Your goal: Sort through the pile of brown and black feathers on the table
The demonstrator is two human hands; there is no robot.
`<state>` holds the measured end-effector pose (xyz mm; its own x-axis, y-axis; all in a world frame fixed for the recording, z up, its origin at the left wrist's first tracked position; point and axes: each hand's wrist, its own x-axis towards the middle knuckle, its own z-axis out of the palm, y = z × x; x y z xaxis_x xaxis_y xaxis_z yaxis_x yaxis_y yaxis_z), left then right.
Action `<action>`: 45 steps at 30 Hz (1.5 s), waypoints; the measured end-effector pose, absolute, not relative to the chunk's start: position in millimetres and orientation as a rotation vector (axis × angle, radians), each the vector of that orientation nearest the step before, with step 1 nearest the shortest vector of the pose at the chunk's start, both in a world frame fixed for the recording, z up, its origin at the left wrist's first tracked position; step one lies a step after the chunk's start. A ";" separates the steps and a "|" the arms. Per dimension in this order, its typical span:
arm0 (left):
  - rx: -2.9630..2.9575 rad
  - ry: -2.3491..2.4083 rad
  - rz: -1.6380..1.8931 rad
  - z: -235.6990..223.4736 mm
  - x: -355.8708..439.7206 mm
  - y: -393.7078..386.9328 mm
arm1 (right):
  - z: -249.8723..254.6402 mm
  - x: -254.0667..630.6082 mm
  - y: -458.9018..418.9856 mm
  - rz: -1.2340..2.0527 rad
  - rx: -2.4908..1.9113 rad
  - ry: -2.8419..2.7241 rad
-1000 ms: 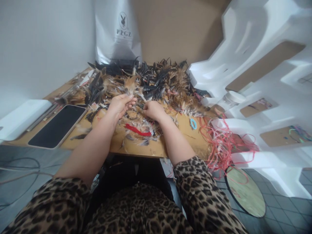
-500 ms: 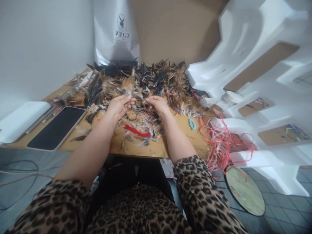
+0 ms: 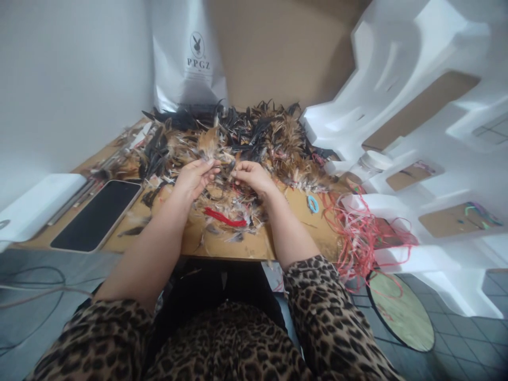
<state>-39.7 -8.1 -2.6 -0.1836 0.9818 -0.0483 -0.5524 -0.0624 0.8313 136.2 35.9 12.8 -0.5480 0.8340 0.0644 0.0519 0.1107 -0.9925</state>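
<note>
Brown feathers with pale fluffy bases (image 3: 209,142) stand up from the pinched fingertips of my left hand (image 3: 194,179), which is closed on them above the table. Close by on the right, my right hand (image 3: 256,177) is closed too, thumb and forefinger pinching what looks like a small feather; its outline blurs into the clutter behind. Below both hands lies a bundle of red thread (image 3: 225,217) among loose feather scraps. A heap of brown and black feathers (image 3: 283,135) spreads over the table behind my hands.
A phone (image 3: 97,216) and a white box-like device (image 3: 43,203) lie at the left. Tangled pink-red strings (image 3: 359,233) hang over the right edge, near a blue ring-shaped band (image 3: 313,204). White foam packing (image 3: 397,79) rises at the right, with a lidded jar (image 3: 375,161).
My right hand has shifted slightly left and its fingertips are closer to my left hand. The feathers in my left hand remain held. The camera view has shifted a little.
</note>
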 end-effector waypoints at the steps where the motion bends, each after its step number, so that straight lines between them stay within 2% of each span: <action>1: 0.680 0.873 1.585 -1.9 -40.8 -8.7 | 13.5 136.8 35.3 1.477 -0.882 -1.801; 8: 0.827 0.962 1.576 4.5 -43.8 -13.9 | 16.6 139.3 35.2 1.308 -0.912 -2.083; 16: 0.972 1.160 1.421 -6.9 -41.9 -9.0 | 8.5 142.0 41.1 1.251 -0.891 -2.125; 20: 0.866 1.082 1.483 -6.6 -42.2 -7.5 | 5.7 145.0 45.0 1.241 -0.983 -2.016; 23: 0.712 0.964 1.621 -7.3 -44.3 -4.3 | 5.9 146.1 47.9 1.324 -1.053 -1.792; 28: 0.592 0.855 1.712 -12.6 -43.6 0.6 | 11.0 140.8 44.2 1.680 -0.958 -1.193; 32: 0.609 0.891 1.735 -13.2 -39.1 0.4 | 14.2 132.7 33.3 1.803 -0.965 -1.222; 39: 0.696 0.980 1.763 -13.1 -34.1 0.4 | 15.6 130.9 26.1 1.438 -1.111 -1.541; 45: 0.903 1.111 1.631 -14.6 -27.8 -2.4 | 13.0 117.0 22.5 1.450 -1.010 -1.374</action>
